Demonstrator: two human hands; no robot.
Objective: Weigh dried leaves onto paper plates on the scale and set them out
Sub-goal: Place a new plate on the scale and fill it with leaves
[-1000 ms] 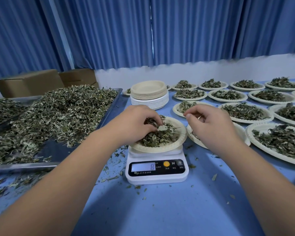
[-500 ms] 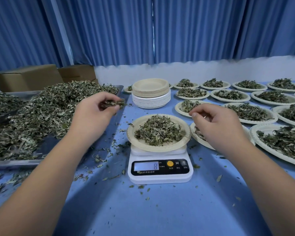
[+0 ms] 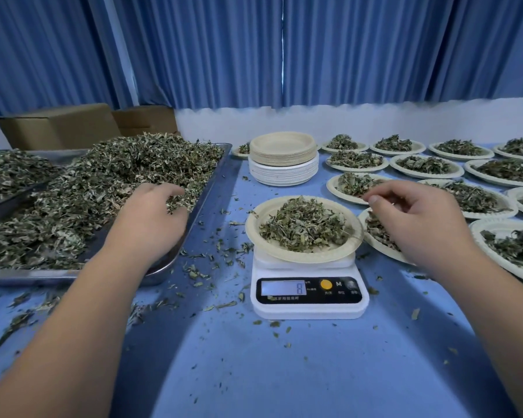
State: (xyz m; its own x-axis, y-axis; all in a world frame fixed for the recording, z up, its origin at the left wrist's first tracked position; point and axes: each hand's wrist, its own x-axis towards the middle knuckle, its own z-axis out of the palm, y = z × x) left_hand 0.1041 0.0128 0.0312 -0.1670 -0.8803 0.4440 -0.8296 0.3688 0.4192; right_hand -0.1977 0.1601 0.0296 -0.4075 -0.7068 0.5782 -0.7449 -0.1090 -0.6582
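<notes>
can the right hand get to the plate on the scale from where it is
Probably yes: the right hand hovers open just right of the plate on the scale, with nothing between them.

I have one wide head view, looking forward and down across the tabletop (image 3: 284, 372) from close above; the scale (image 3: 310, 292) sits mid-frame, blue curtains (image 3: 284, 49) filling the top.
</notes>
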